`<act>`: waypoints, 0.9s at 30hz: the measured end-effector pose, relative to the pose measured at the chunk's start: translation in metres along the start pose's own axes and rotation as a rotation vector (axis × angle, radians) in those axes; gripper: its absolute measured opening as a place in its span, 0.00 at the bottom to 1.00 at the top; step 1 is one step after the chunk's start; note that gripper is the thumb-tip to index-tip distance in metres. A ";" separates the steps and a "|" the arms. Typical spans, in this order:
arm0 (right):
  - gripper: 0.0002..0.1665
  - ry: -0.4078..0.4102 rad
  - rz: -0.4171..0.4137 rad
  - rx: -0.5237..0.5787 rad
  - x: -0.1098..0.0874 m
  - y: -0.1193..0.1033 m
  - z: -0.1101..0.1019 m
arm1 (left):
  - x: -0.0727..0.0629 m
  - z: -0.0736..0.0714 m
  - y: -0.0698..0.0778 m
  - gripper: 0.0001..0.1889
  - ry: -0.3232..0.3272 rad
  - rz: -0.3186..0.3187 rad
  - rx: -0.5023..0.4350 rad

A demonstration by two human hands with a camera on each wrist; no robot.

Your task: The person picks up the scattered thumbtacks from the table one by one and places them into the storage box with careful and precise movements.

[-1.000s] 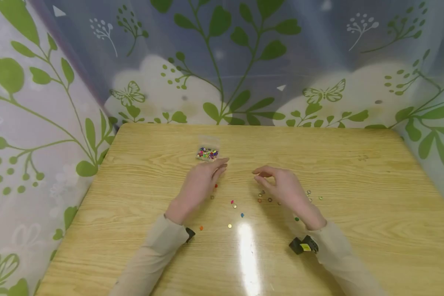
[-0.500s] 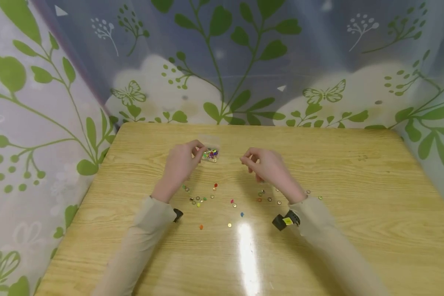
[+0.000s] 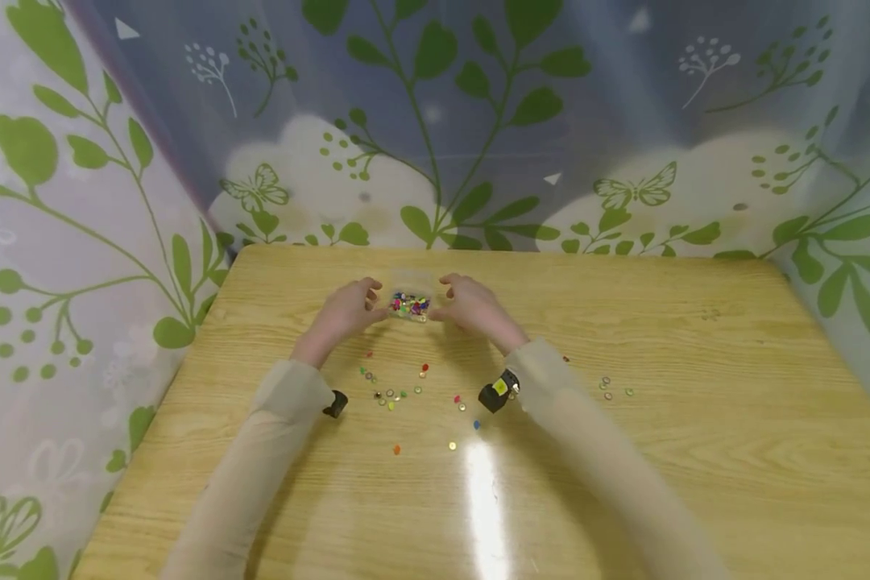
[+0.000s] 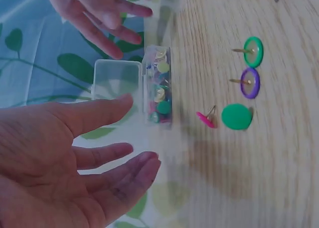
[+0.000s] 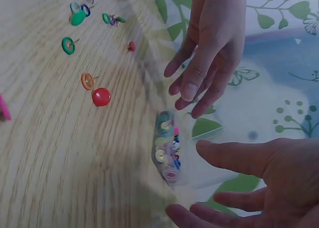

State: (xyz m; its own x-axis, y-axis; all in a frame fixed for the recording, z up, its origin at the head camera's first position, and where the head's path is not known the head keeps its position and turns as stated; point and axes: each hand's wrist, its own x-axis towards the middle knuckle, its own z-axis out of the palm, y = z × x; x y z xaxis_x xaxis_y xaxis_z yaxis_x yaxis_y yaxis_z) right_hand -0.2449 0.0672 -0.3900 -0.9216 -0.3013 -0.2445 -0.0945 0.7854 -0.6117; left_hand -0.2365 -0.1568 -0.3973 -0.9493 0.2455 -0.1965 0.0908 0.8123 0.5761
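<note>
A small clear plastic box (image 3: 410, 306) packed with colourful thumbtacks stands far back on the table, its transparent lid (image 4: 117, 68) swung open. My left hand (image 3: 343, 312) is at the box's left side, fingers loosely bent and thumb toward it. On the opposite side my right hand (image 3: 474, 308) reaches in likewise. Both wrist views show fingers spread with nothing held; whether a fingertip touches the box, I cannot tell. Loose thumbtacks lie nearer me, among them a green thumbtack (image 4: 237, 116), a purple thumbtack (image 4: 250, 83) and a red thumbtack (image 5: 101, 97).
More loose thumbtacks are scattered: an orange thumbtack (image 3: 396, 449), a blue thumbtack (image 3: 477, 424) and several at the right near a silvery thumbtack (image 3: 608, 395). The right sleeve and wrist camera (image 3: 495, 395) cover some. A leaf-patterned curtain (image 3: 435, 121) hangs behind the wooden table (image 3: 696, 483).
Both hands have moved to the box: the left went back and left, then settled beside it; the right moved left and away from me. The box stays about where it was.
</note>
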 end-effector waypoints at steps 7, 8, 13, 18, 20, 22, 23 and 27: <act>0.51 0.030 -0.025 0.024 0.021 -0.001 0.011 | 0.015 0.002 -0.007 0.36 -0.064 0.008 -0.080; 0.51 0.030 -0.029 0.025 0.023 -0.002 0.012 | 0.017 0.003 -0.007 0.36 -0.070 0.010 -0.090; 0.47 0.054 -0.022 0.029 0.029 -0.003 0.017 | 0.024 0.006 -0.008 0.32 -0.081 0.004 -0.115; 0.45 0.065 0.017 0.027 0.031 -0.004 0.018 | 0.026 0.006 -0.009 0.31 -0.055 -0.012 -0.109; 0.45 0.065 0.026 0.031 0.031 -0.004 0.018 | 0.026 0.006 -0.010 0.32 -0.050 -0.012 -0.104; 0.45 0.068 0.033 0.043 0.032 -0.004 0.018 | 0.027 0.006 -0.011 0.33 -0.048 -0.005 -0.093; 0.44 0.072 0.036 0.047 0.032 -0.005 0.018 | 0.027 0.006 -0.011 0.33 -0.049 0.000 -0.087; 0.41 0.084 0.040 0.052 0.032 -0.004 0.017 | 0.028 0.006 -0.012 0.31 -0.052 0.010 -0.077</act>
State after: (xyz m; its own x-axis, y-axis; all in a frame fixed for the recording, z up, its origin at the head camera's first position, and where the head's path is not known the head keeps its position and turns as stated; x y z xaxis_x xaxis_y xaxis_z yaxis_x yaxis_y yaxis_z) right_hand -0.2680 0.0453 -0.4086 -0.9529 -0.2220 -0.2065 -0.0394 0.7661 -0.6415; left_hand -0.2628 -0.1560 -0.4143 -0.9313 0.2824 -0.2301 0.0750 0.7668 0.6375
